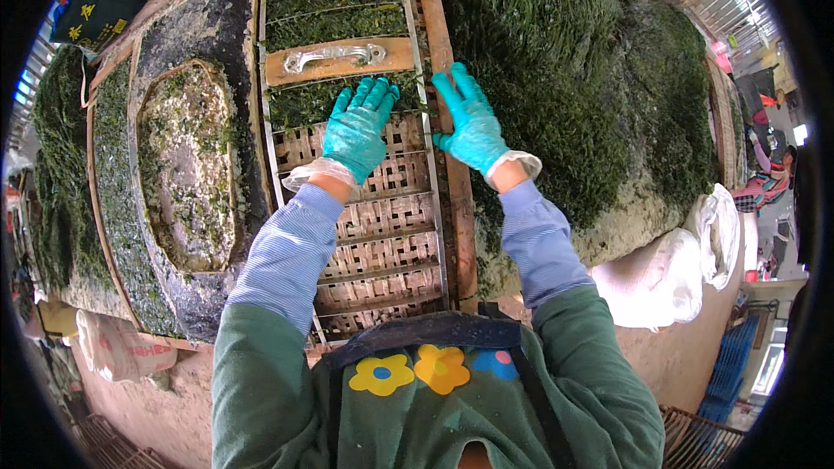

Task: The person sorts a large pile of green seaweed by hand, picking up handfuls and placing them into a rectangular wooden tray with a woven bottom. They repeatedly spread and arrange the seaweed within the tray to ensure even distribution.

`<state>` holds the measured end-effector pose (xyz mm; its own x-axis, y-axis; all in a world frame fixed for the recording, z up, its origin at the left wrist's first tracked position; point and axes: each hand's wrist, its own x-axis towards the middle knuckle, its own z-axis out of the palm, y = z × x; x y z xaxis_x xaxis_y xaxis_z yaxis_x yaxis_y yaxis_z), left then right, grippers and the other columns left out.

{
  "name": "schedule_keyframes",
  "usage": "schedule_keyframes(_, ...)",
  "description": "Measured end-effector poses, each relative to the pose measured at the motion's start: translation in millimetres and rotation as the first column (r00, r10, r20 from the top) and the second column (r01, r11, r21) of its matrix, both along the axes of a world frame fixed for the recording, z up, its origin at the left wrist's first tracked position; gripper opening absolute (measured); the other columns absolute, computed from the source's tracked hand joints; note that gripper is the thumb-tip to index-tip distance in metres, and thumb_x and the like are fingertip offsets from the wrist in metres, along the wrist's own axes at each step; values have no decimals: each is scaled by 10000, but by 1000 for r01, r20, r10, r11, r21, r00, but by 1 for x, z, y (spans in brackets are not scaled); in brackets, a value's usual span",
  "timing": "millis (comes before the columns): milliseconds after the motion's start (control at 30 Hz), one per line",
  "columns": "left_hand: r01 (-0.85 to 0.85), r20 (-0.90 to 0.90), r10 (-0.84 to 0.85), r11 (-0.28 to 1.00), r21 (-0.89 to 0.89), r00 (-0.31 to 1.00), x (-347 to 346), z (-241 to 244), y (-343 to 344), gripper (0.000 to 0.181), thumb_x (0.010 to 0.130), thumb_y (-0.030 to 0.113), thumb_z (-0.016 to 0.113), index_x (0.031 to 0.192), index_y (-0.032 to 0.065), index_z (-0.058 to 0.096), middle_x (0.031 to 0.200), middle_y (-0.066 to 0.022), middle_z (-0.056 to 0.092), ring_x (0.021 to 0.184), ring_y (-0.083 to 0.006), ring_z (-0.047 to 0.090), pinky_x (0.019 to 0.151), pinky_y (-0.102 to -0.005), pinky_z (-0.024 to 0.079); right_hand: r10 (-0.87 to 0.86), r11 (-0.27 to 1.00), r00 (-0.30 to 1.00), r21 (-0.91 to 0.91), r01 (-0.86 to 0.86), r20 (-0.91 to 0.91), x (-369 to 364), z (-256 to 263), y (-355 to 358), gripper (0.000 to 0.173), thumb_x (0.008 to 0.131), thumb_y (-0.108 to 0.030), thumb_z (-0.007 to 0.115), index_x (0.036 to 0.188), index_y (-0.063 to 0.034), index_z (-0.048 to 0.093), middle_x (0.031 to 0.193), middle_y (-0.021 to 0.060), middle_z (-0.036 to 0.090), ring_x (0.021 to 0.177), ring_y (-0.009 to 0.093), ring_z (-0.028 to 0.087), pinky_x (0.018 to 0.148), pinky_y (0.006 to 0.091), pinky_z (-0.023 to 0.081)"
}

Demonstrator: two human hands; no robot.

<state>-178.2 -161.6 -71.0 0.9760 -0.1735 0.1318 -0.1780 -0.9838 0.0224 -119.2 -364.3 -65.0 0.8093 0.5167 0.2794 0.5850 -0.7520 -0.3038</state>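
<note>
A metal frame [433, 208] with crossbars lies over a woven bamboo rack [391, 215] in front of me. Dark green seaweed [300, 101] fills its far sections, while the near ones show bare weave. Across the frame runs a wooden board [391, 55] with a metal handle [335, 55]. My left hand [358, 130], in a teal glove, lies palm down with fingers on the seaweed just below the board. My right hand [472, 124], gloved alike, has its fingers spread at the wooden rail [449, 163] right of the frame. Neither hand visibly holds anything.
Large seaweed heaps [547, 78] lie to the right. At left are a seaweed-strewn tray-like surface [189, 176] and another heap [55, 189]. White sacks [651, 280] stand low at right, a printed sack [120, 345] low at left. A person [769, 185] is at the far right.
</note>
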Motion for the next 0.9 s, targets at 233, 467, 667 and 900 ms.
schedule_keyframes(233, 1, 5, 1, 910, -416, 1000, -14, 46, 30, 554, 765, 55, 478, 1310, 157, 468, 1282, -79, 518, 1198, -239, 473, 1097, -414, 222, 117, 992, 992, -46, -115, 39, 41, 33, 29, 115, 711, -150, 637, 793, -142, 716, 843, 105, 675, 741, 295, 649, 698, 394, 528)
schedule_keyframes(467, -327, 246, 295, 940, 100, 923, -42, 3, 73, 479, 915, 416, 391, 1241, 92, 526, 1285, -99, 517, 1182, -239, 484, 1060, -423, 271, 541, 782, 795, 510, -357, -273, 39, 122, 110, 284, 835, -163, 651, 1111, -98, 636, 1024, 72, 662, 925, 177, 641, 837, 311, 523)
schedule_keyframes(667, -2, 72, 462, 158, -987, 884, -42, 38, 119, 260, 855, 210, 653, 1024, 14, 669, 936, -53, 684, 821, -65, 580, 754, -212, 462, 326, 945, 917, -43, -325, 232, 44, 91, 150, 395, 826, -346, 620, 1119, -82, 601, 1049, 160, 629, 878, 301, 637, 754, 409, 516)
schedule_keyframes(900, 169, 483, 392, 613, -772, 783, -54, 48, 114, 475, 773, 133, 720, 1213, 56, 558, 1254, -99, 546, 1090, -190, 544, 944, -296, 428, 413, 911, 881, -103, -400, 231, 14, 65, 127, 100, 732, -94, 589, 763, -126, 679, 688, 125, 639, 631, 294, 637, 569, 403, 512)
